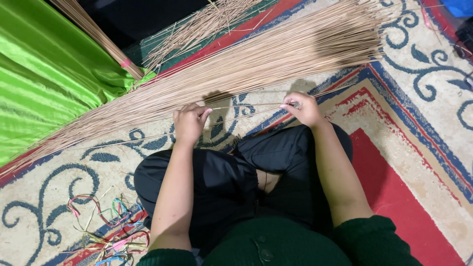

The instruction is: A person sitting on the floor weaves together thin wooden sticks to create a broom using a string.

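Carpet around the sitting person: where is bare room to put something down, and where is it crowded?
Bare carpet lies beside the right knee, on the red field and its border. Crowded: the long sticks cross the floor ahead of both hands, left hand and right hand; the green cloth fills the far left; coloured strips litter the near left.

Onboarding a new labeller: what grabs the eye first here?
A long heap of thin tan sticks slants across the patterned carpet. Bright green cloth fills the upper left. At centre, the left hand and right hand pinch a few sticks between them.
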